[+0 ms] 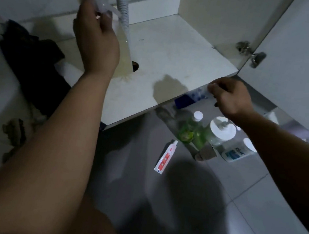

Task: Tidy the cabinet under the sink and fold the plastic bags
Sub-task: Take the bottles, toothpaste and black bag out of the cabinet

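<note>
My left hand [95, 35] reaches into the open under-sink cabinet [174, 49] and grips the clear trigger head of a spray bottle [124, 58] with pale yellowish liquid, right beside the corrugated drain hose [124, 11]. At the shelf's front edge, my right hand [230, 97] pinches a blue-and-white packet [191, 97]. A dark crumpled pile [33, 63], possibly plastic bags, lies at the cabinet's left side.
On the grey floor tiles in front of the cabinet stand two green bottles [191, 133], a white-lidded jar [222, 130] and a blue-labelled container [238, 153]. A red-and-white tube [166, 157] lies nearby. The cabinet door [295, 54] hangs open at right.
</note>
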